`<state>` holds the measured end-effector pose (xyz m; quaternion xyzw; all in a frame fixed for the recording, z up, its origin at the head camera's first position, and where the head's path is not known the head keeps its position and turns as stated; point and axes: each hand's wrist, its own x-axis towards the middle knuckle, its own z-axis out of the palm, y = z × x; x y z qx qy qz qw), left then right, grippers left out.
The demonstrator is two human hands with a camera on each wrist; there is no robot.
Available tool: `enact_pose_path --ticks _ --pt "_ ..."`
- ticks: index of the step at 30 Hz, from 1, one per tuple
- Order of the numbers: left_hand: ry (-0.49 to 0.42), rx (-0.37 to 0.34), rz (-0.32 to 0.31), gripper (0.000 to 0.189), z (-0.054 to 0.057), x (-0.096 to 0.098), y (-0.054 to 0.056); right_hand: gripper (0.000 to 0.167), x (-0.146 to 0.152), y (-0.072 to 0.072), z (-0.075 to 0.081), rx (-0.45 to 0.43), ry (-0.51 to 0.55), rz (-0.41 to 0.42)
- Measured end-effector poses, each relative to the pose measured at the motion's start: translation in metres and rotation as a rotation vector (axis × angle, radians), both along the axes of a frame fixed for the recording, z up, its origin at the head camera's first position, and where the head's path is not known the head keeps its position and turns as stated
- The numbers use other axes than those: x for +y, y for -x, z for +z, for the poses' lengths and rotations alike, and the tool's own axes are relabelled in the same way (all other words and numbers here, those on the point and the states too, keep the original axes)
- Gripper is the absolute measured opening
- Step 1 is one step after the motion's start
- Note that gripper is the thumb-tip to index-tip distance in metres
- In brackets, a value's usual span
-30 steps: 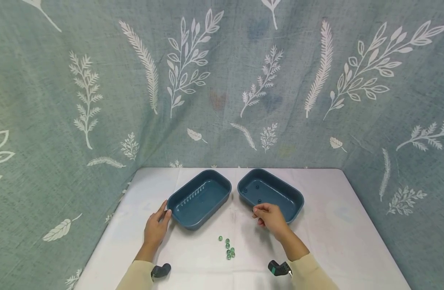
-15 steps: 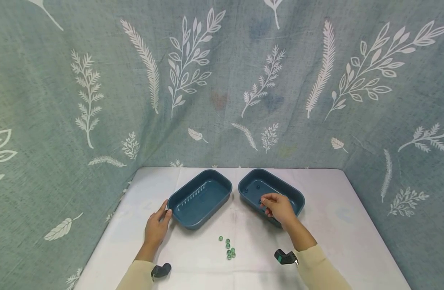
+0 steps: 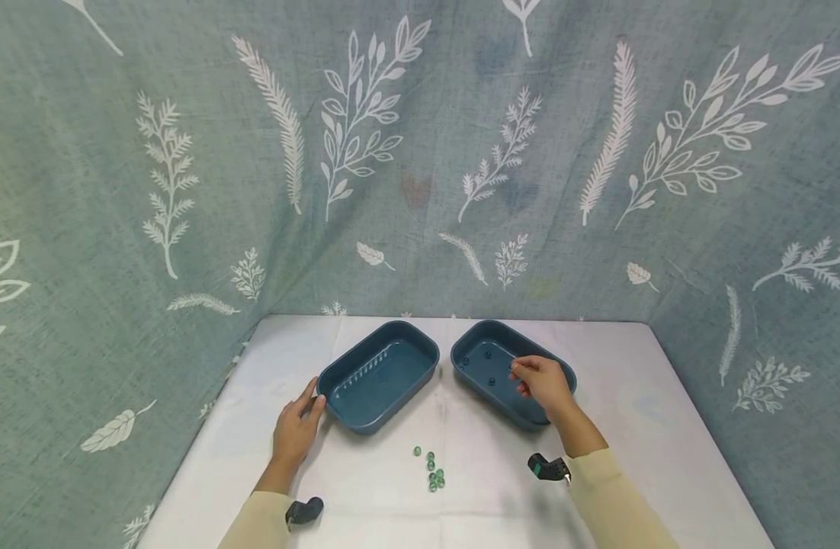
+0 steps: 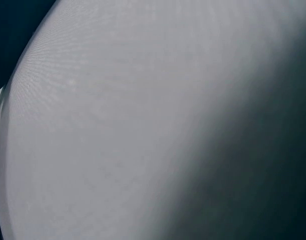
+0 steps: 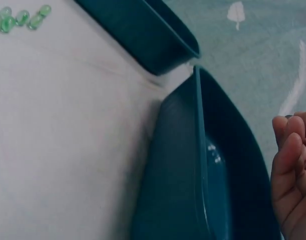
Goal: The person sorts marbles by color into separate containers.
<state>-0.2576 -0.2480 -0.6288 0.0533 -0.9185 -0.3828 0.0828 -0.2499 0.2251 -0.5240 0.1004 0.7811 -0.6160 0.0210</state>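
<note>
My right hand [image 3: 543, 381] is over the right dark-blue tray [image 3: 475, 393], thumb and fingers pinched together. In the right wrist view a small dark glint, apparently a marble [image 5: 289, 117], shows at the fingertips of that hand [image 5: 295, 165]. Three small marbles [image 3: 492, 381] lie on this tray's floor. My left hand [image 3: 296, 431] touches the near-left corner of the left dark-blue tray [image 3: 368, 428], its fingers fairly straight against the outside. Nothing is seen inside the left tray. Several green glass marbles [image 3: 431, 466] lie loosely grouped on the table between the hands.
Both trays stand at an angle towards the back of the white-covered table [image 3: 379, 526], with a narrow gap between their far ends. A grey-green leaf-patterned cloth [image 3: 420, 267] hangs behind and at both sides. Each wrist wears a black camera [image 3: 549, 467].
My right hand has moved right and away from me, from the tray's near edge to over its right half, fingers still pinched. My left hand and both trays have stayed in place.
</note>
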Motion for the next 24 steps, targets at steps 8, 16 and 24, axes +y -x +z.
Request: enact_pose_path --ticks 8,16,24 --pt "0.018 -0.013 0.014 0.060 -0.004 -0.001 0.001 0.029 0.010 0.014 -0.013 -0.048 -0.025 -0.005" --pt "-0.001 -0.009 0.008 0.061 -0.007 -0.002 0.001 0.028 0.009 0.028 -0.023 -0.086 -0.045 -0.024" --pt "-0.006 0.000 0.009 0.059 -0.006 -0.002 0.002 0.021 0.007 0.042 -0.028 -0.112 -0.053 -0.016"
